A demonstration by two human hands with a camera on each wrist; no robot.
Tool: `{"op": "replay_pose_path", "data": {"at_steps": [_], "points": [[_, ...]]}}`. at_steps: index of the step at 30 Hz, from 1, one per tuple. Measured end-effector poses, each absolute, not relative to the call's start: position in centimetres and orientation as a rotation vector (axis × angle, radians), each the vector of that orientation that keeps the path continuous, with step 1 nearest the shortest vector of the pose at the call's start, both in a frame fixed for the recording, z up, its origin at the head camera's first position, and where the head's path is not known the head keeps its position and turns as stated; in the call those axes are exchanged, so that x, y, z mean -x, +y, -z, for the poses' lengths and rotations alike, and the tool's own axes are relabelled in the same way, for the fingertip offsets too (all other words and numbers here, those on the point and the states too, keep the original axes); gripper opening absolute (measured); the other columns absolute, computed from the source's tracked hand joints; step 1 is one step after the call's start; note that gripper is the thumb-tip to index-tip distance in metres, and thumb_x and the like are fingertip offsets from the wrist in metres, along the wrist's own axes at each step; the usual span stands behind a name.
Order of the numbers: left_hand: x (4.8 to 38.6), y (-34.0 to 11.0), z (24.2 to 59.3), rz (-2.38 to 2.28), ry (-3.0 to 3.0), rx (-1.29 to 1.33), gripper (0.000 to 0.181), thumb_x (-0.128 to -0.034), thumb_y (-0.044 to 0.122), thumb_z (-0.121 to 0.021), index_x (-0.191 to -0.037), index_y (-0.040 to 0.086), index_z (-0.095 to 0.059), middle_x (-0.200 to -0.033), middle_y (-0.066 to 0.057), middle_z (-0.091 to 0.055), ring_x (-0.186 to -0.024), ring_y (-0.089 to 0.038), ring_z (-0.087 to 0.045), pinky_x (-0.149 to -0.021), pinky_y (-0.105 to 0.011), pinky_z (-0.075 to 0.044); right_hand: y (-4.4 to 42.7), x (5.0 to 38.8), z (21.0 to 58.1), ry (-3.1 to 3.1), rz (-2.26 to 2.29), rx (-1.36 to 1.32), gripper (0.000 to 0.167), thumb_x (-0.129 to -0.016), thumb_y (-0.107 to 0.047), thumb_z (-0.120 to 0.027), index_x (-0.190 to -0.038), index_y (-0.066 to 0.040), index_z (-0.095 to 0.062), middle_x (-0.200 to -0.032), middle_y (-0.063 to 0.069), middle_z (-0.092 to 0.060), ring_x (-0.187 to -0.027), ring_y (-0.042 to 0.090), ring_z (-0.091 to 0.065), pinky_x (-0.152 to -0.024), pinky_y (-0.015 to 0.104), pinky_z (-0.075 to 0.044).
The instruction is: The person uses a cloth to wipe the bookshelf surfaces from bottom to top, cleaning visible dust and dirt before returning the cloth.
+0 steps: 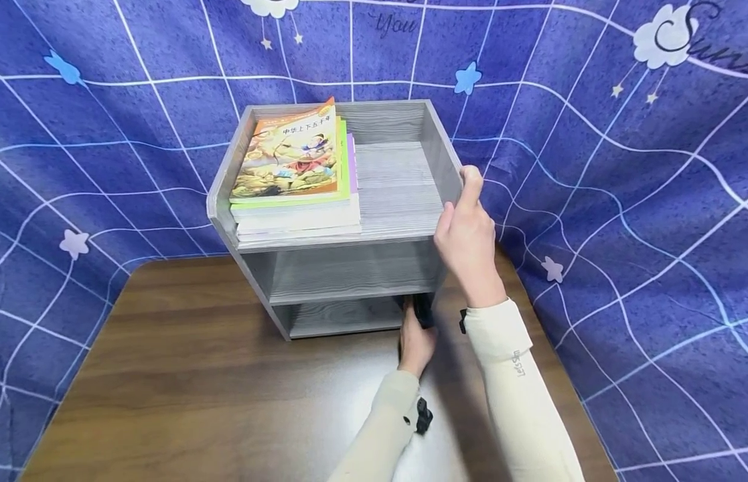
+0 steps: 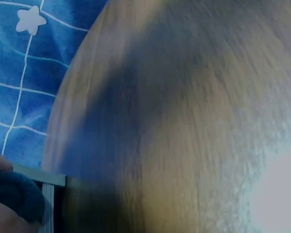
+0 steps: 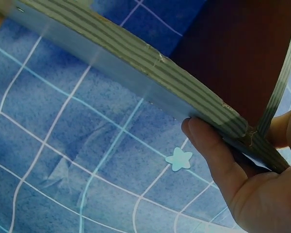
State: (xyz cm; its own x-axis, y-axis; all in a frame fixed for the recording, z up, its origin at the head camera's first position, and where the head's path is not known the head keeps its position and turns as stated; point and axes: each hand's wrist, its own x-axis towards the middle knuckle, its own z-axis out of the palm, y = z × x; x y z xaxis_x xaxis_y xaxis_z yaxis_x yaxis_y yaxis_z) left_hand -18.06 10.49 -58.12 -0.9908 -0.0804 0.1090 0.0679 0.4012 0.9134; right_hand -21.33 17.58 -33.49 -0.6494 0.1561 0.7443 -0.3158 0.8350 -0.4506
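Note:
A grey wood-grain shelf unit [image 1: 392, 174] stands at the back of the table. My right hand [image 1: 470, 231] grips the upper front edge of its right side panel; in the right wrist view the fingers [image 3: 216, 153] wrap around that panel edge [image 3: 184, 94]. Down at the bottom compartment's right end, my left hand [image 1: 417, 341] holds a black object [image 1: 423, 309], partly inside the opening. That same dark, rounded object [image 2: 17, 196] shows between fingers at the lower left of the left wrist view; its kind cannot be made out.
A stack of books [image 1: 289, 161] lies on the top shelf's left side, with an illustrated cover uppermost. The middle shelf [image 1: 349, 268] lies below it. A brown wooden table [image 1: 199, 381] carries the unit, and blue patterned cloth [image 1: 639, 221] hangs behind and at both sides.

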Motion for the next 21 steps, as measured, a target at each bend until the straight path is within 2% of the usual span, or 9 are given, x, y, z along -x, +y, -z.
{"op": "replay_pose_path", "data": {"at_steps": [5, 13, 21], "points": [[18.0, 11.4, 58.3, 1.624, -2.441, -0.077, 0.080, -0.0770, -0.001, -0.069, -0.151, 0.005, -0.039, -0.129, -0.026, -0.061, -0.115, -0.041, -0.061, -0.093, -0.053, -0.048, 17.7, 21.4, 33.4, -2.180, -0.698, -0.132, 0.054, -0.092, -0.002, -0.053, -0.139, -0.009, -0.028, -0.087, 0.029, -0.059, -0.063, 0.049, -0.058, -0.058, 0.061, -0.046], [18.1, 11.6, 58.3, 1.666, -2.428, -0.090, 0.080, -0.0791, 0.000, -0.066, -0.154, 0.007, -0.038, -0.134, -0.023, -0.059, -0.121, -0.038, -0.058, -0.099, -0.052, -0.046, 17.7, 21.4, 33.4, -2.162, -0.687, -0.160, 0.055, -0.091, 0.000, -0.054, -0.139, -0.008, -0.028, -0.090, 0.030, -0.059, -0.062, 0.049, -0.057, -0.057, 0.061, -0.046], [17.7, 12.0, 57.4, 1.679, -2.376, -0.093, 0.080, -0.0761, -0.002, -0.062, -0.153, 0.001, -0.039, -0.138, -0.025, -0.056, -0.126, -0.039, -0.055, -0.103, -0.050, -0.043, 17.8, 21.4, 33.5, -2.174, -0.679, -0.167, 0.055, -0.092, 0.001, -0.053, -0.139, -0.008, -0.026, -0.094, 0.030, -0.060, -0.063, 0.049, -0.058, -0.057, 0.060, -0.047]]}}
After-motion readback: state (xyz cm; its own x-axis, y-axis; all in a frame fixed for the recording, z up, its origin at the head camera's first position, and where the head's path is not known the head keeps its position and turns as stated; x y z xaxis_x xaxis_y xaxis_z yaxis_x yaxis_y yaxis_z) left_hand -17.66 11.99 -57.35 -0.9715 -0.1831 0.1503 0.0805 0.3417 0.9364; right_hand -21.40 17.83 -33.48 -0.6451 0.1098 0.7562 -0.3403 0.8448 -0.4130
